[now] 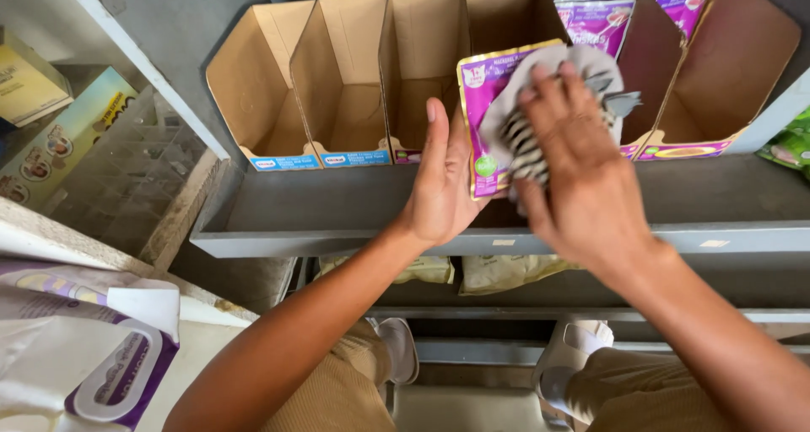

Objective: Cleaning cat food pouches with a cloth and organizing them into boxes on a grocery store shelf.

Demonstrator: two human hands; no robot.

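My left hand (443, 183) holds a purple pouch with a gold edge (485, 103) from behind, upright above the grey shelf (337, 208). My right hand (578, 166) presses a grey and white striped cloth (527, 141) against the pouch's front. Behind them stand several open cardboard display boxes (337, 86). The left ones look empty. The right ones hold more purple pouches (595, 14).
A lower shelf holds pale bags (506, 272). Boxes sit on the shelving at left (63, 137), and a white and purple pack (110, 373) lies at lower left. My feet in white shoes (574, 356) show below. A green packet (789, 145) sits at far right.
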